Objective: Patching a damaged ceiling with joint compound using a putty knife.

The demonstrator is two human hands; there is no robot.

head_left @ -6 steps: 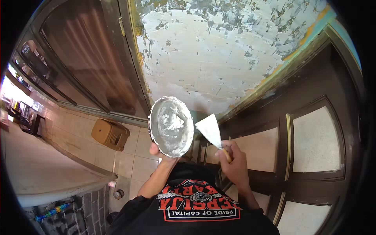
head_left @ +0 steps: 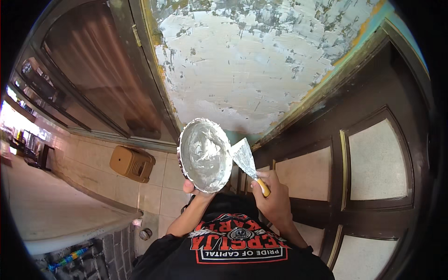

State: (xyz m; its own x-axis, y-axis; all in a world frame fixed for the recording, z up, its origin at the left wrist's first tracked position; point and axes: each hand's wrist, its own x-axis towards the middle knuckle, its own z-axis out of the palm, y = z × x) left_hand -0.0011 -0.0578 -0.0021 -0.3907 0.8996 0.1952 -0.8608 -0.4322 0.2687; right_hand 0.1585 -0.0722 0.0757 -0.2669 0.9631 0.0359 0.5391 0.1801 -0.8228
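A patchy white-plastered wall (head_left: 261, 60) fills the upper middle, with a dark wooden panelled door (head_left: 373, 158) to its right and a brown door (head_left: 98, 79) to its left. Below, on the tiled floor (head_left: 93, 161), sits a tan box (head_left: 132, 163). The left hand (head_left: 193, 189) grips a round metal pan (head_left: 205, 155) from beneath, smeared with white putty. The right hand (head_left: 275, 198) is closed around the yellow handle of a putty knife (head_left: 245, 161), its coated blade touching the pan's right rim.
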